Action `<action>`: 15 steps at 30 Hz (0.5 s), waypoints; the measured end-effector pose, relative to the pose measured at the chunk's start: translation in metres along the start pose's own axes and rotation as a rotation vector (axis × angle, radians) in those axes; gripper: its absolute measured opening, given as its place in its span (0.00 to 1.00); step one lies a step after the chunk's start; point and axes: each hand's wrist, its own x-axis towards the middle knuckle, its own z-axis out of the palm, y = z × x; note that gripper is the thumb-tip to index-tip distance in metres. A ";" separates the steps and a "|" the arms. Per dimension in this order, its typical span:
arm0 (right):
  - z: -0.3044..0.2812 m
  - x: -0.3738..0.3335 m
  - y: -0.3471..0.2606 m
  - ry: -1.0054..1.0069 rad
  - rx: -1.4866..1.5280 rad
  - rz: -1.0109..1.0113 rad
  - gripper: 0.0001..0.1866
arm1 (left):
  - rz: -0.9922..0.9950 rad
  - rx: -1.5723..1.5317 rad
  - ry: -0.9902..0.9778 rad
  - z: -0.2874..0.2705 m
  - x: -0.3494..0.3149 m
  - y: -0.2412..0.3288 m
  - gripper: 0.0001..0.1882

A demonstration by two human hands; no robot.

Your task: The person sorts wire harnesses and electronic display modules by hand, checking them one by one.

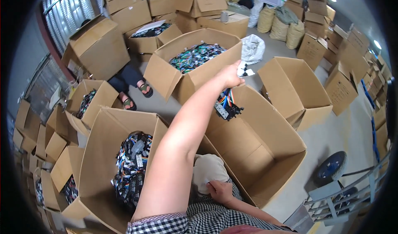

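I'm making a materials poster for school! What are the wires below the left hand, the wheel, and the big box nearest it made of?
Wires: probably smooth plastic outside, judging by their bright colours; their insides are hidden.
Wheel: likely rubber tyre, thick and black; its blue middle could be painted metal or plastic.
Box: matte brown cardboard, judging by its fold lines.

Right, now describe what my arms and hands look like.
The left hand and right hand are bare, with no gloves or watch to be seen. On the left arm, a short black-and-white checked sleeve ends above the elbow, its edge a finer, pinkish check. The right forearm is bare too; its sleeve is too little in view to tell.
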 end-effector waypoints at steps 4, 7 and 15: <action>-0.001 0.001 -0.011 0.005 0.050 -0.010 0.07 | 0.060 -0.085 -0.015 0.008 -0.014 -0.032 0.37; -0.001 -0.004 0.004 0.012 -0.021 0.014 0.08 | 0.072 -0.086 -0.028 0.046 -0.035 -0.021 0.29; 0.001 0.004 0.010 0.040 -0.002 0.030 0.04 | -0.277 -0.013 -0.375 0.106 -0.165 -0.035 0.16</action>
